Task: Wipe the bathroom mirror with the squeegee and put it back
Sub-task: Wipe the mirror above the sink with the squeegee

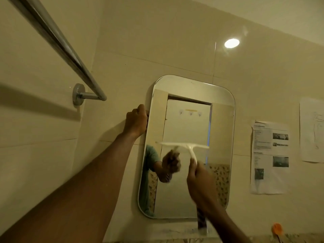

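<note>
A rounded rectangular mirror (220, 130) hangs on the beige tiled wall. A white squeegee (185, 146) lies with its blade level against the glass, about halfway down the mirror. My right hand (201, 183) grips the squeegee's handle from below. My left hand (136, 121) is closed around the mirror's left edge near the top. The glass reflects my hand, a teal sleeve and a doorway.
A chrome towel bar (57, 42) juts out from the wall at upper left, close to my left arm. Printed sheets (270, 156) are stuck on the wall to the right of the mirror. An orange object (277, 228) sits at lower right above a marbled ledge.
</note>
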{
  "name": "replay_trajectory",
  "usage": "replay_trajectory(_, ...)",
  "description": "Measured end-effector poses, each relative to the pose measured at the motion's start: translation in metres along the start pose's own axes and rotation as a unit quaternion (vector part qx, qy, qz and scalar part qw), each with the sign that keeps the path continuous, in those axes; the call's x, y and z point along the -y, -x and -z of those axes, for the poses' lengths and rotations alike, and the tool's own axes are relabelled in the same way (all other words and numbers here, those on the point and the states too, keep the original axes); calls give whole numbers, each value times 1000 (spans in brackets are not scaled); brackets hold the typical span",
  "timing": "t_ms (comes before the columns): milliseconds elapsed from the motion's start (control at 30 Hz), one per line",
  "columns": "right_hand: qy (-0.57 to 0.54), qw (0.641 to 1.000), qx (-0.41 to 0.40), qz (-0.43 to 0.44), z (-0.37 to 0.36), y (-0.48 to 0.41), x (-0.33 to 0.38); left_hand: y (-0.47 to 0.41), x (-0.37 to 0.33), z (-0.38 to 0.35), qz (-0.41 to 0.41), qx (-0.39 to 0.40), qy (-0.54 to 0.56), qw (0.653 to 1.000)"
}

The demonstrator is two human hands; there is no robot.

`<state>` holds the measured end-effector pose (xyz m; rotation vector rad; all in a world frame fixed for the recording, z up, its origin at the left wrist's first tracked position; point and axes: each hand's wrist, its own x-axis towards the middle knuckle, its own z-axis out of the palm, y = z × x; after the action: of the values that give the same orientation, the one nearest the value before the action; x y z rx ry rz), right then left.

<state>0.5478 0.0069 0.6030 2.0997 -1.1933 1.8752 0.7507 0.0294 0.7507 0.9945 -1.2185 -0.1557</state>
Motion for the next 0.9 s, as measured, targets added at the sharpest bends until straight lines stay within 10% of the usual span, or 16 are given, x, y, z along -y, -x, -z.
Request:
replay_trajectory(233,-39,998,-26,36,22,-167,93,-9,1,0,51,-10,45,998)
replay_trajectory(600,-41,999,-18,14,-30,7,23,-15,6,3,66,28,76,995)
replay_trajectory(900,-56,998,-9,23,4,-69,60,0,-6,6,56,22,23,998)
